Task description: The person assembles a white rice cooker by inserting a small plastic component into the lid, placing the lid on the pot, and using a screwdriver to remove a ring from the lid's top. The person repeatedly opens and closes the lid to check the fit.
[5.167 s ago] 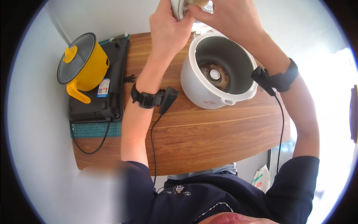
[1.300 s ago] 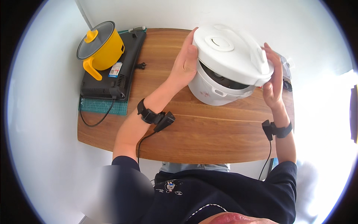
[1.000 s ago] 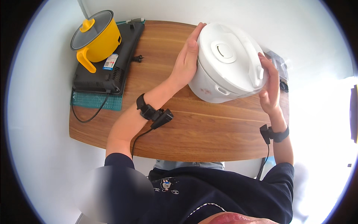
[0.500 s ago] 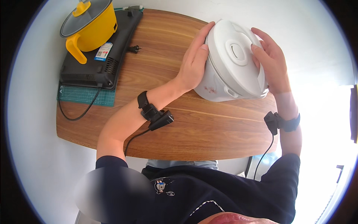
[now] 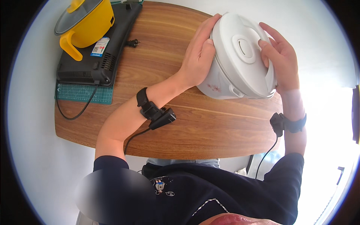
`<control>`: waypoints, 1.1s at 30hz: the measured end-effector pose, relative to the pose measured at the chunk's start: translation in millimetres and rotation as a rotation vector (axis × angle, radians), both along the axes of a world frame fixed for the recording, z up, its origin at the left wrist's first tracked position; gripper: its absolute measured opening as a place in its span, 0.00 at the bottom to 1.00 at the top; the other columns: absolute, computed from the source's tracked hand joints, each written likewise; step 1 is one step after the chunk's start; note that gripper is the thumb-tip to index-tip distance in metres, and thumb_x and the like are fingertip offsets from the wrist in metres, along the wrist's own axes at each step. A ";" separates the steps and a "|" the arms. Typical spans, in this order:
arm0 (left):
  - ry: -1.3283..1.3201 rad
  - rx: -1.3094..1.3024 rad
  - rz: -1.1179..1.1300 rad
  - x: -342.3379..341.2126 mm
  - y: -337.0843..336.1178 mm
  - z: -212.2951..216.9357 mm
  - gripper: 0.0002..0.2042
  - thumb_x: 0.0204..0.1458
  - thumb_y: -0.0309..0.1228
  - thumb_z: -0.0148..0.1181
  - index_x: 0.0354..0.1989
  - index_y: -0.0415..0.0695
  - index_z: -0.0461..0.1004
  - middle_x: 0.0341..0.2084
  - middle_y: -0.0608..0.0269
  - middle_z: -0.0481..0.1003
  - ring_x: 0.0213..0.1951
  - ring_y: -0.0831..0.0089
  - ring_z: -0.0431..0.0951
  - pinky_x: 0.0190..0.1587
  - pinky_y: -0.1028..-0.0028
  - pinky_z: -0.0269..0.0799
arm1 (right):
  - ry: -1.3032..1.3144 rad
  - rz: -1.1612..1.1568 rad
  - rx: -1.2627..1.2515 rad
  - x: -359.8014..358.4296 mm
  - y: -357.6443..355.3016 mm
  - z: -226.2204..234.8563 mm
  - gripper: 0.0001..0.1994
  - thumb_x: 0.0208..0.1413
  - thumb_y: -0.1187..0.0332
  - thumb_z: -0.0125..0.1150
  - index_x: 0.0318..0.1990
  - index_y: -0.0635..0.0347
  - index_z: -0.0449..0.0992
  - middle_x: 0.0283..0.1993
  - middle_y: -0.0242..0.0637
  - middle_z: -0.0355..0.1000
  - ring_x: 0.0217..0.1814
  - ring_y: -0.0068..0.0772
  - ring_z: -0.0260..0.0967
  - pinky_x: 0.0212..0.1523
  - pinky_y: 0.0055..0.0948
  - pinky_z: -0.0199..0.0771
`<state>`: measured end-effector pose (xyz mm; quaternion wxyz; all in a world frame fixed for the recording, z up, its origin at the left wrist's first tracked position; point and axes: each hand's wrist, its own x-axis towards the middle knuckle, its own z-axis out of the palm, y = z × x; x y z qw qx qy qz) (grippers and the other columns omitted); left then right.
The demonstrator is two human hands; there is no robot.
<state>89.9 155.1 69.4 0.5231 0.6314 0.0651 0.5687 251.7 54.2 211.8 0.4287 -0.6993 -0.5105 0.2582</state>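
A white rice cooker (image 5: 221, 80) with a small red flower print stands tilted at the table's far right, its lid (image 5: 240, 30) closed. My left hand (image 5: 199, 56) presses along its left side, with the fingers reaching toward the far rim and the thumb against the lid's edge. On the other side, my right hand (image 5: 282, 56) grips the cooker; its thumb lies by the lid's curved carrying handle (image 5: 270, 73) and its fingers wrap the far right edge. The cooker's underside and part of the right fingers are hidden.
At the left, a yellow pot (image 5: 93, 28) with a grey lid sits on a black induction cooktop (image 5: 75, 75), over a green cutting mat (image 5: 101, 93). A black plug (image 5: 132, 43) lies beside it on the wooden table (image 5: 157, 127). Cabled black wrist devices (image 5: 161, 118) are strapped to both forearms.
Between my hands, the rice cooker has shifted a little to the right. Both hands have moved along with it and keep their hold. The whole view has also shifted slightly.
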 end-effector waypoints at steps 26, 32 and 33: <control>-0.071 0.110 0.042 5.5 1.3 -5.9 0.30 0.72 0.41 0.36 0.75 0.31 0.51 0.74 0.45 0.55 0.74 0.55 0.55 0.75 0.61 0.47 | -0.114 -0.046 -0.099 -38.0 -5.5 35.3 0.22 0.69 0.62 0.54 0.63 0.69 0.71 0.38 0.34 0.72 0.41 0.22 0.69 0.46 0.24 0.71; 0.165 0.929 0.339 -6.2 14.2 59.3 0.27 0.71 0.45 0.43 0.69 0.37 0.65 0.64 0.49 0.68 0.66 0.58 0.66 0.69 0.62 0.58 | 0.007 0.056 -0.300 19.5 11.8 64.4 0.23 0.65 0.63 0.58 0.59 0.73 0.73 0.45 0.41 0.76 0.38 0.26 0.73 0.39 0.23 0.76; 0.205 0.987 0.315 -13.1 11.9 70.3 0.27 0.69 0.46 0.48 0.68 0.40 0.66 0.61 0.50 0.70 0.62 0.55 0.69 0.68 0.61 0.60 | 0.033 0.094 -0.292 19.9 14.8 68.5 0.23 0.65 0.62 0.58 0.59 0.73 0.73 0.45 0.41 0.77 0.37 0.25 0.73 0.38 0.21 0.75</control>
